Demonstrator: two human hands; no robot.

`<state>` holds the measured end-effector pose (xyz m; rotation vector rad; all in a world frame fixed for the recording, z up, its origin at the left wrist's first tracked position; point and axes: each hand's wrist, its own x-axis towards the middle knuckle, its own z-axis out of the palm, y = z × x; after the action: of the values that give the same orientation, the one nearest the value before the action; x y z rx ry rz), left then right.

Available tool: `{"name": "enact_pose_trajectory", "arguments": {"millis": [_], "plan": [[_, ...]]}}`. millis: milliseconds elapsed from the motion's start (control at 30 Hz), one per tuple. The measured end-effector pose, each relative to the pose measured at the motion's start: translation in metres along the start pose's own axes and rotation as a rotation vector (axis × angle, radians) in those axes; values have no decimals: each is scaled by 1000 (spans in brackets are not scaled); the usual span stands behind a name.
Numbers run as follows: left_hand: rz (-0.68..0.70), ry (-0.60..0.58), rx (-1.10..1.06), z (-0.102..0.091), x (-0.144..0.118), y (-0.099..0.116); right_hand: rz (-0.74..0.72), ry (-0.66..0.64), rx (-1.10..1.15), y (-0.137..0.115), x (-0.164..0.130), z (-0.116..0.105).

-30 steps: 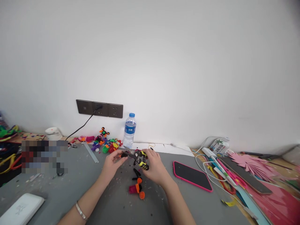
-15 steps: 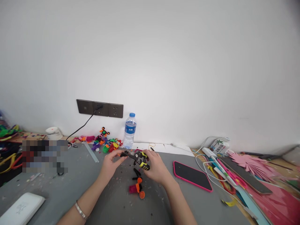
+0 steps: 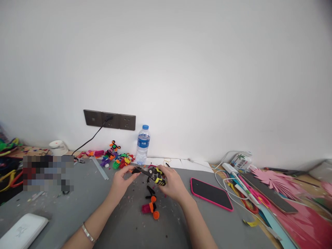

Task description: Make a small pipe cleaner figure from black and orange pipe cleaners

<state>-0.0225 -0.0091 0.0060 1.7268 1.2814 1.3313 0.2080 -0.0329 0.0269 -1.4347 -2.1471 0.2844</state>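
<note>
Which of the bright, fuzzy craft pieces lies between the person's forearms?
The magenta, orange and black fuzzy piece on the grey tabletop; the multicoloured fuzzy cluster sits beyond the left hand, near the clear blue-capped plastic bottle.

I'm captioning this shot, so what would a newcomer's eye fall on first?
Probably the black-and-yellow pliers in the right hand, their tips close to the left hand. Next, perhaps, the bottle standing by the wall, then the pink-edged phone lying to the right.
</note>
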Motion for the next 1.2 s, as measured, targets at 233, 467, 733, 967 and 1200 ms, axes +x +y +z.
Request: {"name": "enact_pose_trajectory", "arguments": {"millis": [233,467,733,967,1200], "plan": [[189,-184,180,-5,-1,-1,-8,-10,16,-1,-1,-3],[281,-236,304,-8,-4,-2,-19,11,-48,1,-1,4],[322,-154,363,-10,-3,1,-21,-2,-1,-4,0,11],[346,-113,382,-14,2,0,33,-8,-7,-8,4,21],[377,-102,404,-16,3,-4,21,17,-15,-8,4,26]]}}
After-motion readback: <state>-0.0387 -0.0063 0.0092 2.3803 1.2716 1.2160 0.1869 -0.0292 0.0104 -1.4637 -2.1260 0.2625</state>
